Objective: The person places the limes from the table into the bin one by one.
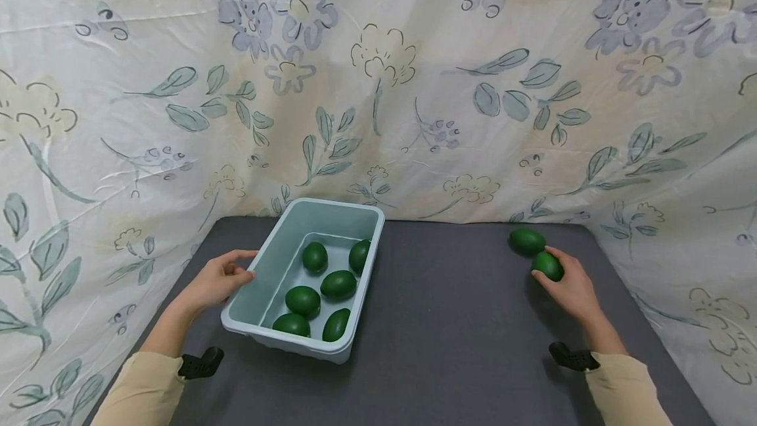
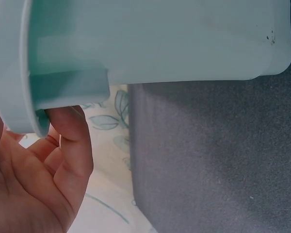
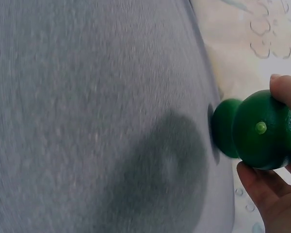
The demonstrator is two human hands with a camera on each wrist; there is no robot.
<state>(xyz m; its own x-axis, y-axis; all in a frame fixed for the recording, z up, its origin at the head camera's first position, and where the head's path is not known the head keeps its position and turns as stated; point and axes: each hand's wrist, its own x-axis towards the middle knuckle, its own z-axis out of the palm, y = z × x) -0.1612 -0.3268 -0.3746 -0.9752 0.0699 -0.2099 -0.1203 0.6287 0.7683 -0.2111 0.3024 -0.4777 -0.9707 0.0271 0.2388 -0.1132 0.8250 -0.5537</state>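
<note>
My left hand grips the left rim of a pale green plastic tub. In the left wrist view its fingers curl up beneath the overhanging rim. Several dark green, glossy avocados lie in the tub, among them one near its middle. At the right, my right hand holds another avocado between thumb and fingers. In the right wrist view a small light green stem nub shows on it, and it is lifted over its shadow. One more avocado lies on the table just behind.
The dark grey table stretches between the tub and the right hand. A floral cloth hangs behind the table and along its sides. Each wrist wears a black band, such as the left one.
</note>
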